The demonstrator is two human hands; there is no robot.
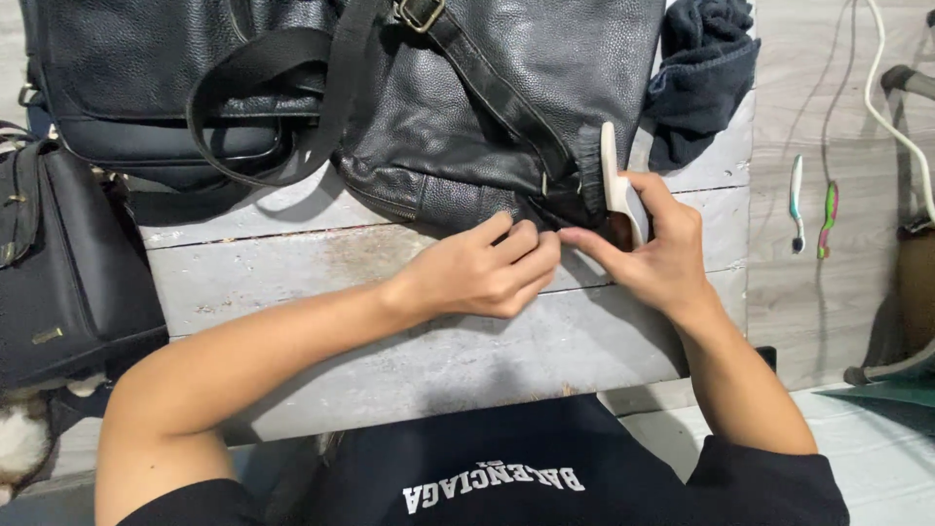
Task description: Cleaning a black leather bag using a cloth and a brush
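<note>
A black pebbled-leather backpack (pixel 506 88) lies on a worn grey wooden table (pixel 321 282). My left hand (pixel 482 273) has its fingers curled and pinches the bag's lower edge near a zipper. Just to the right, my right hand (pixel 653 248) grips a white-handled brush (pixel 616 185) held upright against the bag's side pocket; its bristles are hidden behind my fingers. The fingertips of both hands nearly touch at the bag's bottom edge.
A second black bag (pixel 146 88) with a looped strap (pixel 263 97) lies at the table's far left. Another black bag (pixel 58 263) sits off the left edge. A dark blue cloth (pixel 701 68) lies at the far right. Two toothbrushes (pixel 813 209) rest on the floor.
</note>
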